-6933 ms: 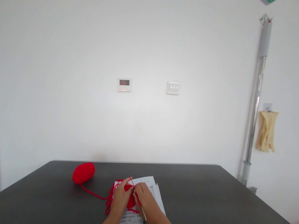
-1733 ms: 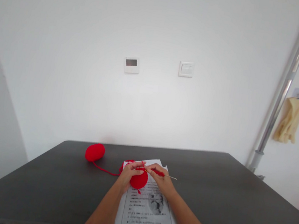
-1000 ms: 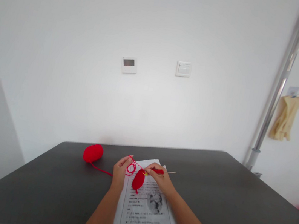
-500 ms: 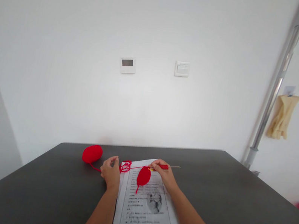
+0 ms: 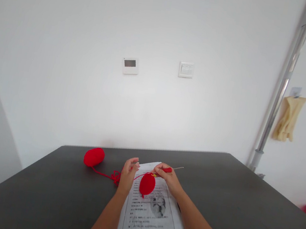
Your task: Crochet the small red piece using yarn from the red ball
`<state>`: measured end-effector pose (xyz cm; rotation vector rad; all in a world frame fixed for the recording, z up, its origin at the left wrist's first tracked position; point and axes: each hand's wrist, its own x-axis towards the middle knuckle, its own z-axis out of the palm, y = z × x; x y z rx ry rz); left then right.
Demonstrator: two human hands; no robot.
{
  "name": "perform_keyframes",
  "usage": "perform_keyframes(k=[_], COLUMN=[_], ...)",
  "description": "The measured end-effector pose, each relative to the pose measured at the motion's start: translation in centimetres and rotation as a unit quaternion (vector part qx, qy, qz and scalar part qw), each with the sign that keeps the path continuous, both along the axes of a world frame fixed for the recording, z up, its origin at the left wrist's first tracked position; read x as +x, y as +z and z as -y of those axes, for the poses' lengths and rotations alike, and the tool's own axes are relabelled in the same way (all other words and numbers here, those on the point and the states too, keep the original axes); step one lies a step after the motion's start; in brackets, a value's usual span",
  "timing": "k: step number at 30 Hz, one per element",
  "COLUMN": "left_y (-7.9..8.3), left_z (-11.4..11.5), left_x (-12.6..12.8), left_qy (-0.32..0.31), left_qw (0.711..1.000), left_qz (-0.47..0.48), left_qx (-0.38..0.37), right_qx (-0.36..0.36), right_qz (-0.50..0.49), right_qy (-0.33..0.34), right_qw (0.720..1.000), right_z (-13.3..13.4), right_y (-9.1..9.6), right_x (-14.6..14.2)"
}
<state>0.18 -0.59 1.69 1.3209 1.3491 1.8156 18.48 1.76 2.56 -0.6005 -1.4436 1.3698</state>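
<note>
My right hand (image 5: 167, 174) is closed on a crochet hook (image 5: 178, 168) with a red grip, its thin shaft pointing right. From the same fingertips hangs a small oval red crochet piece (image 5: 147, 184), with a yellow bit (image 5: 153, 175) at its top edge, perhaps a stitch marker. To the left, my left hand (image 5: 128, 175) is raised with its fingers curled round red yarn (image 5: 139, 176), which runs across to the piece. Behind its wrist lies a loose tangle of yarn (image 5: 115, 177), joined to the red yarn ball (image 5: 94, 157).
Under both hands a printed paper sheet (image 5: 148, 227) with a picture on it lies on the dark table (image 5: 215, 195). The white wall behind carries a thermostat panel (image 5: 130, 66) and a switch (image 5: 186, 70). Yellowish gloves (image 5: 289, 118) hang by a pipe at right.
My left hand has moved right, closer to the crochet piece, and the strand between them hangs slacker. The yarn tangle has shifted left and down. My right hand stays nearly in place.
</note>
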Motion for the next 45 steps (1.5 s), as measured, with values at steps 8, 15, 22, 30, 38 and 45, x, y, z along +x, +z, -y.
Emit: perform_keyframes(k=[8, 15, 22, 30, 38, 45], left_y=[0.1, 1.9, 2.0, 0.6, 0.5, 0.0], left_z=[0.2, 1.4, 1.3, 0.3, 1.1, 0.7], left_x=[1.2, 0.4, -0.5, 0.7, 0.7, 1.2], left_qy=[-0.185, -0.312, -0.269, -0.101, -0.022, -0.04], left_qw=[0.963, 0.883, 0.899, 0.992, 0.978, 0.981], left_qz=[0.162, 0.317, 0.344, 0.073, -0.206, -0.191], left_qx=[-0.111, -0.147, -0.036, -0.006, -0.014, -0.013], right_qx=[-0.04, -0.038, -0.04, -0.002, 0.017, 0.04], right_qz=[0.002, 0.011, 0.042, 0.021, 0.003, 0.02], right_qy=[0.058, 0.083, 0.097, 0.046, -0.002, -0.008], right_qw=[0.998, 0.996, 0.994, 0.999, 1.0, 0.999], right_z=[0.2, 0.5, 0.7, 0.7, 0.2, 0.2], right_y=[-0.1, -0.2, -0.4, 0.1, 0.1, 0.1], right_x=[-0.1, -0.2, -0.6, -0.6, -0.3, -0.4])
